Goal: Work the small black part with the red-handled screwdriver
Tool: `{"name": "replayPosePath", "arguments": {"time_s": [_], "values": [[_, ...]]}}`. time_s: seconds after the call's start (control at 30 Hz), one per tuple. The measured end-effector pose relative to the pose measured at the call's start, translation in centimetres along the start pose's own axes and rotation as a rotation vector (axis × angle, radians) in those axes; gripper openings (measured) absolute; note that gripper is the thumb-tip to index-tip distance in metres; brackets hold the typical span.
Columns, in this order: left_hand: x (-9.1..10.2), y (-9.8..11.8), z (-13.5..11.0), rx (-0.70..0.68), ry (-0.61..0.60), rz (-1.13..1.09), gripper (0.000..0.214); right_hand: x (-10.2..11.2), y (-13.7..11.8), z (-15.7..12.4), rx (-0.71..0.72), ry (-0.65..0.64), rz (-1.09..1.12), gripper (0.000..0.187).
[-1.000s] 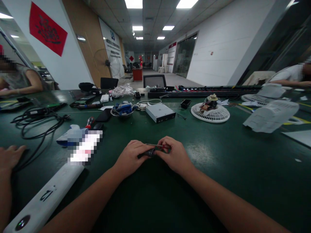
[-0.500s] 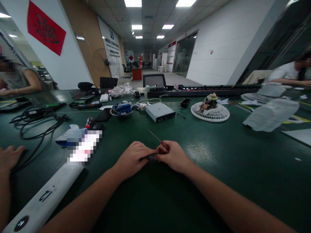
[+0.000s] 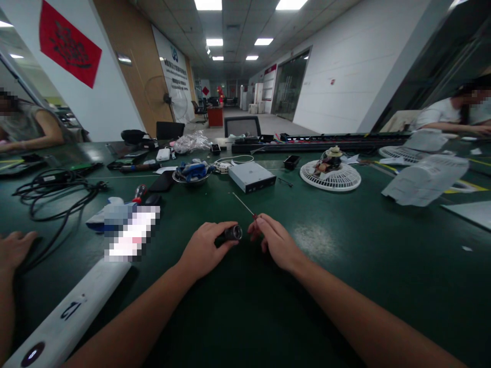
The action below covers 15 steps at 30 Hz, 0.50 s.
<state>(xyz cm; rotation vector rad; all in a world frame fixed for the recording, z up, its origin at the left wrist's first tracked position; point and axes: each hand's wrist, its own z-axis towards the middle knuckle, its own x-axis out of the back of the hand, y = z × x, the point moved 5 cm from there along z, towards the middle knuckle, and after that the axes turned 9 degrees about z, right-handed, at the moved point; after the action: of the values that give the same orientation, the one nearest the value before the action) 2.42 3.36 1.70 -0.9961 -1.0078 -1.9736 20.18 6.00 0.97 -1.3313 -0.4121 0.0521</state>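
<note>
Left hand [image 3: 205,248] clenched around a short black cylinder [image 3: 233,233], its ribbed metal end poking out past the fingers. Right hand [image 3: 276,243] half curled, fingertips [image 3: 258,225] right at a red-handled precision screwdriver [image 3: 245,207] with a thin steel shaft; can't tell if gripped. Ahead on the dark green table [image 3: 345,245]: silver optical drive [image 3: 252,177], steel bowl [image 3: 180,179] of blue parts, white plastic fan guard [image 3: 330,179].

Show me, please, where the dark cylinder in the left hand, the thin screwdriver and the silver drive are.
dark cylinder [image 3: 233,233], head view, on its exposed end.
thin screwdriver [image 3: 243,204], head view, on its steel shaft.
silver drive [image 3: 252,177], head view, on its top face.
</note>
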Motion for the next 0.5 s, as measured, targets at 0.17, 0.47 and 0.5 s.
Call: {"name": "replayPosePath", "arguments": {"time_s": [0.17, 0.47, 0.5], "values": [[0.7, -1.4, 0.2, 0.090, 0.120, 0.008, 0.039, 1.9, -1.6, 0.2, 0.137, -0.068, -0.331, 0.021], [0.9, -1.7, 0.3, 0.120, 0.126, -0.043, 0.036, 2.5, -2.1, 0.2, 0.207, -0.079, -0.371, 0.024], [0.9, -1.6, 0.3, 0.104, 0.115, -0.046, 0.036, 2.4, -2.1, 0.2, 0.208, -0.079, -0.377, 0.024]]}}
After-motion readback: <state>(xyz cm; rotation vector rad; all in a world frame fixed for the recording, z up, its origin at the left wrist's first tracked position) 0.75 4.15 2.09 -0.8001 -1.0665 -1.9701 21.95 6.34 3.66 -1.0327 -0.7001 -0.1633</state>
